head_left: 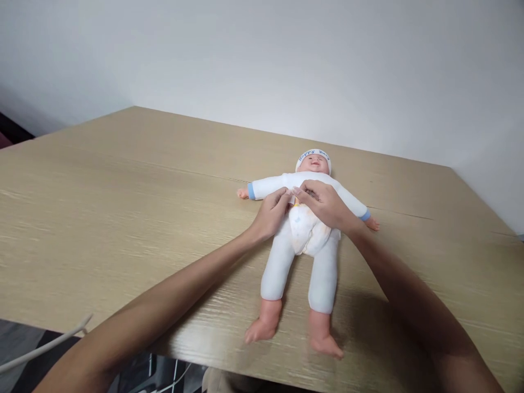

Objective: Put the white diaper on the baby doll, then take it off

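A baby doll (273,273) in a white suit with blue cuffs lies on its back, arms spread and feet toward me. Around its hips is a white diaper (305,229) with faint prints and a bit of yellow near the waist. My left hand (272,210) is closed at the diaper's upper left corner, thumb and fingers pinching its edge. From the other side, my right hand (325,203) reaches over the belly, its fingers curled and closed on the diaper's waist edge. The two hands' fingertips nearly meet, and they hide part of the waistband.
The doll rests on a wide wooden table (123,218), near its front edge. Behind the table rises a pale wall (262,65). A white cable (45,346) hangs by the front left edge, with dark items below.
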Motion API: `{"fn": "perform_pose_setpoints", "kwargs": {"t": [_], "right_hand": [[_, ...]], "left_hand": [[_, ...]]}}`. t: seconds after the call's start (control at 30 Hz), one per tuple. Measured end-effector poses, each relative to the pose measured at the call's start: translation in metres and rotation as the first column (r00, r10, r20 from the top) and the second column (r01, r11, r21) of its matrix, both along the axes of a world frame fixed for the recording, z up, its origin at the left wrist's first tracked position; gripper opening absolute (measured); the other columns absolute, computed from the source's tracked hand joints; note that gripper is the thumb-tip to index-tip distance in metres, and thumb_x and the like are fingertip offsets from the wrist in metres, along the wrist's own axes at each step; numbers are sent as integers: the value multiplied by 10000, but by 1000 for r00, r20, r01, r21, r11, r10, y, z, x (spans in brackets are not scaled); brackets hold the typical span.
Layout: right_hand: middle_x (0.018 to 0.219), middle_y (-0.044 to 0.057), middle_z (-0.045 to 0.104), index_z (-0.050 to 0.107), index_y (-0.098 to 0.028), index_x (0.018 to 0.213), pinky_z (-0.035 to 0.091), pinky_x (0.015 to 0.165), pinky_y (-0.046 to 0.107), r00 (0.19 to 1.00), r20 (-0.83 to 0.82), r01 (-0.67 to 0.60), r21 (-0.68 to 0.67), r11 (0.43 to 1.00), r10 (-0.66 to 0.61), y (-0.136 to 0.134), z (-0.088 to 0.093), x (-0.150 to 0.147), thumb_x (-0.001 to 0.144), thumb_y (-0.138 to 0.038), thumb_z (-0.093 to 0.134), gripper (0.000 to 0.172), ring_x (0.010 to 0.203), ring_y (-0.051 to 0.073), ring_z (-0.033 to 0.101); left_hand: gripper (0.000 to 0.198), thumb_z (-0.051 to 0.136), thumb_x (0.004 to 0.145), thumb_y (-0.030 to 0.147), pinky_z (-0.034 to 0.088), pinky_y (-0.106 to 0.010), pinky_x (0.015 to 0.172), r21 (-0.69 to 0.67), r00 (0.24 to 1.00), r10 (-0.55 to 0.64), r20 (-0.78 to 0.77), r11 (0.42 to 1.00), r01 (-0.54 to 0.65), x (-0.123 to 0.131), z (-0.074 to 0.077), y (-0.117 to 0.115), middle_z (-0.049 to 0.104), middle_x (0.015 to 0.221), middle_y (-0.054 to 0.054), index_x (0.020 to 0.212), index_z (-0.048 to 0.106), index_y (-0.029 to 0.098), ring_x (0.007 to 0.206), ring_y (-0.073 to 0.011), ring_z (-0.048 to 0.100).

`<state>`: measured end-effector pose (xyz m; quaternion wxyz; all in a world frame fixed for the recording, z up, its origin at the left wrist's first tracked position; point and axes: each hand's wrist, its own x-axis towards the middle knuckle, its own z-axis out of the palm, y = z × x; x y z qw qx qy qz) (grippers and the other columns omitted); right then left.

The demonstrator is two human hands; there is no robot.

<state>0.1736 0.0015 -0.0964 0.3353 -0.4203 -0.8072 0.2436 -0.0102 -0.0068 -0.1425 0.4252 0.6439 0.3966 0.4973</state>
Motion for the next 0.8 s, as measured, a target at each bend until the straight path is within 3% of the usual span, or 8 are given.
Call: {"fn": "perform_pose_setpoints", "kwargs": {"t": [0.17,0.3,0.4,0.57,0.67,0.8], "right_hand": [[739,-27,589,555,-230,728,362,713,333,998,13,65,-21,998,-64,4,-5,-4,995,-454,699,377,728,159,511],[742,-21,601,586,-225,746,376,711,337,999,11,46,-66,997,-45,7,-5,1,955,-328,685,254,728,160,516],[744,-31,593,621,-225,769,376,698,331,1000,10,15,-110,994,-15,8,-4,6,955,-351,686,234,723,156,508],[804,-40,600,588,-242,865,415,711,313,999,-28,15,-71,997,-17,13,-6,10,905,-313,710,147,752,162,542],[862,-15,628,578,-246,966,467,744,333,998,-31,59,-4,998,-59,13,-8,9,919,-274,670,107,782,187,577],[1024,86,707,626,-270,1006,560,918,468,986,0,162,257,953,-167,-15,-3,6,976,-253,607,39,964,286,651]], "left_hand": [[405,415,1154,539,401,-355,718,101,999,-48,16,994,46,-7,-12,3,448,752,24,922,540,232,695,-180,419],[272,583,1108,487,478,-353,821,167,1000,-8,-25,986,12,-15,-28,12,573,914,-7,1195,572,230,820,-194,541],[297,653,1061,450,495,-370,921,174,994,72,-80,983,-57,-21,-42,22,631,1150,-68,1236,574,223,968,-209,584],[288,624,1071,473,500,-368,881,130,991,66,-113,990,-51,-23,-55,32,639,1106,-63,1204,593,220,942,-214,579],[256,635,1061,432,509,-367,854,130,988,101,-116,988,-86,-19,-48,28,651,1082,-58,1201,595,222,907,-210,582],[183,643,1058,349,538,-379,905,215,959,255,-124,950,-225,-20,-18,-4,693,1209,-69,1201,597,244,931,-202,610]]}}
